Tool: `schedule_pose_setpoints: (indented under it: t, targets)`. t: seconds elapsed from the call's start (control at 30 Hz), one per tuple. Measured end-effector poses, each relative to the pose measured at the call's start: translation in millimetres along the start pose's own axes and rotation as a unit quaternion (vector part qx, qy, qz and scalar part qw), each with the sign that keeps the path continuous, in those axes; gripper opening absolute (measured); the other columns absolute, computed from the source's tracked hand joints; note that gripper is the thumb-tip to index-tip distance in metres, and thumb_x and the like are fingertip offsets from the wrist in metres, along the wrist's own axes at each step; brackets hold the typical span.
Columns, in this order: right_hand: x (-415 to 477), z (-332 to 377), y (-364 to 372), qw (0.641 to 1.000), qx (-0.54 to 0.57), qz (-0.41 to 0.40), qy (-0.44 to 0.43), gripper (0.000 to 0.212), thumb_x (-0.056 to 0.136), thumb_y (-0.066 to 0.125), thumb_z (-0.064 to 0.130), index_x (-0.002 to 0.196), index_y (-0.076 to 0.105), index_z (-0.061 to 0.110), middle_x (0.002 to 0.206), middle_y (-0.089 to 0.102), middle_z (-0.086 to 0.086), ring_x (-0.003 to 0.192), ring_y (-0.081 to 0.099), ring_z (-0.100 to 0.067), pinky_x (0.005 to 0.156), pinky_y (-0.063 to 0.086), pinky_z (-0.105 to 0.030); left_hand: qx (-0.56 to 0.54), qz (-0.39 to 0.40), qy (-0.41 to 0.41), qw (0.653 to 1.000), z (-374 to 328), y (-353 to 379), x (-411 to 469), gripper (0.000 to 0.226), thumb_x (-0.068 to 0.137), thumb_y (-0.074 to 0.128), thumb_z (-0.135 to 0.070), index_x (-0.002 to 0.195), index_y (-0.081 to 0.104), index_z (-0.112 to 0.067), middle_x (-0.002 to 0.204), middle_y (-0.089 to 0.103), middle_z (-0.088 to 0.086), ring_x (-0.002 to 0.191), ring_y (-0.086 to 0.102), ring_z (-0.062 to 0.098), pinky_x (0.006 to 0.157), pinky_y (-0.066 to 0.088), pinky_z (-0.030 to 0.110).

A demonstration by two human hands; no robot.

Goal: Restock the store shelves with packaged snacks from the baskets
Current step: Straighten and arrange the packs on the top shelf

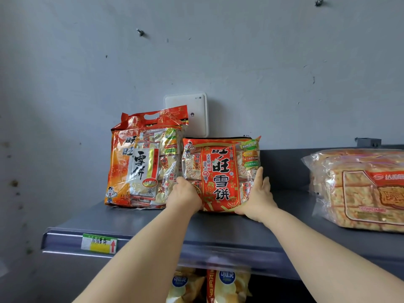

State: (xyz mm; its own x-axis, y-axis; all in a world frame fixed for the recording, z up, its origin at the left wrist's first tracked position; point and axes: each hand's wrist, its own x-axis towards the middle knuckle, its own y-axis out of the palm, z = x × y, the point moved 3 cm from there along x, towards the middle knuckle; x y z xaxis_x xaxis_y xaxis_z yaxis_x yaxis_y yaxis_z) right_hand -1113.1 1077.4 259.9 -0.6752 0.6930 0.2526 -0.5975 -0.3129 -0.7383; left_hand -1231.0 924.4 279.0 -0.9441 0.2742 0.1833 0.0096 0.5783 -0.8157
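Quick count: two red rice-cracker bags are parked on the one top shelf (229, 230), a taller bag (140, 162) and a shorter bag (220, 169) just beside it. One clear-wrapped cracker pack (358, 189) is seen off to the right. One white router box (192, 106) is mounted on the wall, where two screws are stuck too, one screw (141, 32) left and another screw (319, 2) up top right. One price tag (99, 243) is clipped on. Two chip bags are spotted underneath, one chip bag (185, 285) next to the other chip bag (229, 285). Two hands are counted, a left hand (185, 195) and a right hand (258, 197).
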Motion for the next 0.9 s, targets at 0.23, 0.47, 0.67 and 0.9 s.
schedule_pose_setpoints:
  t: [0.23,0.47,0.67,0.9]
  targets:
    - [-17.1,2.4,-3.8,0.999,-0.049,-0.011,-0.018,0.125,0.077,0.079,0.038,0.152,-0.018,0.015,0.161,-0.015,-0.012,0.149,0.0,-0.029,0.118,0.023,-0.049,0.029,-0.024,0.013,0.999,-4.5,-13.7,-19.1,0.076,0.083,0.075,-0.012,0.141,0.026,-0.007,0.141,0.042,0.015,0.121,0.053,0.033,0.078,0.043,0.037]
    - [-36.4,-7.5,-7.7,0.997,-0.078,0.004,-0.024,0.104,0.087,0.068,0.041,0.153,-0.002,0.002,0.161,-0.011,-0.013,0.15,0.006,-0.027,0.118,0.025,-0.041,0.057,-0.034,0.039,0.997,-5.0,-19.6,-53.0,0.045,0.088,0.068,-0.014,0.124,0.042,-0.007,0.124,0.053,0.012,0.11,0.055,0.031,0.076,0.045,0.037]
    - [-61.9,-13.3,-18.8,0.992,-0.103,0.028,-0.064,0.071,0.09,0.062,0.038,0.148,0.031,0.011,0.155,0.026,-0.01,0.147,0.017,-0.027,0.113,0.033,-0.045,0.093,-0.001,0.095,0.991,-2.6,-17.3,-92.7,0.022,0.089,0.057,-0.007,0.107,0.068,-0.012,0.101,0.054,-0.002,0.088,0.064,0.025,0.077,0.057,0.037]
    - [-114.5,-22.8,-54.2,0.99,-0.091,0.02,-0.106,0.045,0.097,0.055,0.029,0.14,0.047,0.019,0.148,0.044,-0.002,0.138,0.038,-0.024,0.105,0.04,-0.037,0.078,0.016,0.179,0.981,-19.6,-28.6,-131.5,0.024,0.091,0.055,-0.009,0.107,0.072,-0.017,0.11,0.069,0.003,0.097,0.065,0.025,0.085,0.057,0.039]
